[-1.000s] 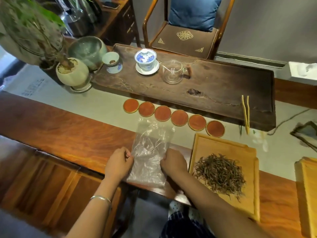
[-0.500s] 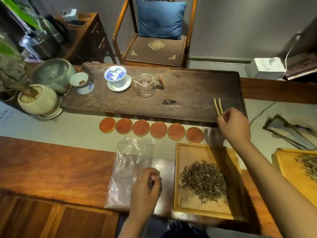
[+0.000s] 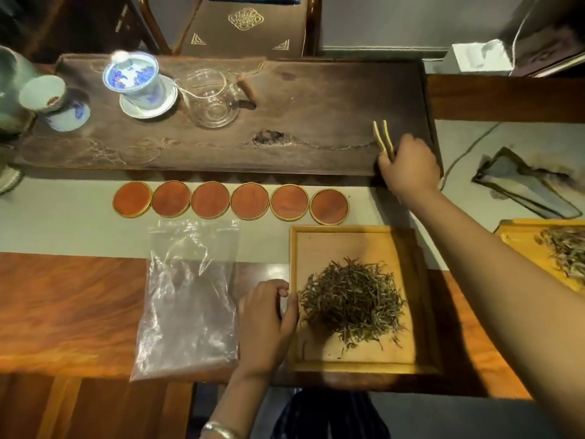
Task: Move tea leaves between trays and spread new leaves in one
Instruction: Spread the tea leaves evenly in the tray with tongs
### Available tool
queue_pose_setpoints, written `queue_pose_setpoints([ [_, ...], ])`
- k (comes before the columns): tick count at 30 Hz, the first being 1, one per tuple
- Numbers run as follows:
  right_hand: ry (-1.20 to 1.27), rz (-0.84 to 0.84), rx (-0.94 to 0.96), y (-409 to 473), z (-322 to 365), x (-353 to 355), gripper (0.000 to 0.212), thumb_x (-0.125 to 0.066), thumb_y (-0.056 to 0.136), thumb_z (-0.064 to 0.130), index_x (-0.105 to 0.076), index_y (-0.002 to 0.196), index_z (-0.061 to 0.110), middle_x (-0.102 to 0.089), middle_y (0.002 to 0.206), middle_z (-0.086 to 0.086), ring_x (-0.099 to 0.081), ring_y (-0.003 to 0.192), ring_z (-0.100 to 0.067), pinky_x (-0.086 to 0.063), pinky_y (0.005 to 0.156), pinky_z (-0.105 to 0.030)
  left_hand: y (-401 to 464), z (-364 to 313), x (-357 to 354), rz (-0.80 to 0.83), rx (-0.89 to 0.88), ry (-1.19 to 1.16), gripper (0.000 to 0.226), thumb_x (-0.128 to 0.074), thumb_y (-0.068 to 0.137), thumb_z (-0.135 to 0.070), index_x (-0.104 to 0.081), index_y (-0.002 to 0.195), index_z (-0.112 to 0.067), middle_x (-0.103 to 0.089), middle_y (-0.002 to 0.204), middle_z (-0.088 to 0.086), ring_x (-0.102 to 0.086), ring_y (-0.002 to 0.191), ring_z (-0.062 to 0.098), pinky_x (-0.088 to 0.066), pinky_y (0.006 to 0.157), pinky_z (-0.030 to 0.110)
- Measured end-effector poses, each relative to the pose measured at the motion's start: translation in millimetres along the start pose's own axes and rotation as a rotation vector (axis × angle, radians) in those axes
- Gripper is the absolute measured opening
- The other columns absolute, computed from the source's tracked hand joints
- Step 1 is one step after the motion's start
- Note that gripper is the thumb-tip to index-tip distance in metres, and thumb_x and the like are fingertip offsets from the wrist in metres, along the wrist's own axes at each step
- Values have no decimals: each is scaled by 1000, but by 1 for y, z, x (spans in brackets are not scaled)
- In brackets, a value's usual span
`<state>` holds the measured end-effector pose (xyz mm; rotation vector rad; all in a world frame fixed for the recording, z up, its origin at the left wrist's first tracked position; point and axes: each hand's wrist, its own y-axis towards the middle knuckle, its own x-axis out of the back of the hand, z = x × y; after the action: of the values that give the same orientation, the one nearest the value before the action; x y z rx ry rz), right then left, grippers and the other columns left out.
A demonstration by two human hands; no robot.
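A square bamboo tray (image 3: pixel 354 245) sits in front of me with a loose pile of dark tea leaves (image 3: pixel 353 301) in its middle. My left hand (image 3: pixel 267 324) rests against the tray's left rim, fingers curled on the edge. My right hand (image 3: pixel 408 164) reaches to the far right of the dark tea board and closes around pale bamboo tweezers (image 3: pixel 383 137), whose tips stick up past my fingers. A second bamboo tray (image 3: pixel 519 236) holding paler tea leaves (image 3: pixel 566 251) shows at the right edge, partly cut off.
An empty clear plastic bag (image 3: pixel 190 296) lies left of the tray. Several round red coasters (image 3: pixel 231 202) line the runner. On the dark tea board (image 3: pixel 316 122) stand a blue-and-white lidded cup (image 3: pixel 134 80), a glass pitcher (image 3: pixel 213 98) and a small cup (image 3: pixel 44 95). A chair (image 3: pixel 243 30) stands behind.
My right hand left the bag, reached across to the tea board and closed on the tweezers. My left hand shifted from the bag to the tray's left rim. The view moved right and closer.
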<state>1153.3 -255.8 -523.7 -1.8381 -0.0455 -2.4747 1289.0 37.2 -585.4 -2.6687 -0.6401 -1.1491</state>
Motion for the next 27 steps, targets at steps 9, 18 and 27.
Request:
queue_pose_setpoints([
  [9, 278, -59, 381, -132, -50, 71, 9, -49, 96, 24, -51, 99, 16, -46, 88, 4, -40, 74, -5, -30, 59, -11, -3, -4, -9, -86, 40, 7, 12, -51, 85, -39, -40, 81, -37, -40, 72, -19, -34, 68, 4, -23, 65, 28],
  [18, 359, 60, 233, -280, -92, 44, 13, -56, 92, 29, -56, 104, 24, -53, 83, 9, -52, 61, -9, -41, 50, -18, -6, -6, -11, -117, 57, 22, 9, -53, 80, -36, -48, 75, -31, -46, 68, -14, -38, 68, 7, -25, 68, 29],
  [27, 166, 17, 427, -285, -71, 20, 4, -64, 86, 18, -63, 82, 16, -61, 78, 0, -59, 56, -19, -43, 38, -25, -6, 1, -17, -131, 73, 72, 12, -57, 82, -33, -53, 73, -26, -52, 69, -11, -41, 70, 4, -28, 70, 28],
])
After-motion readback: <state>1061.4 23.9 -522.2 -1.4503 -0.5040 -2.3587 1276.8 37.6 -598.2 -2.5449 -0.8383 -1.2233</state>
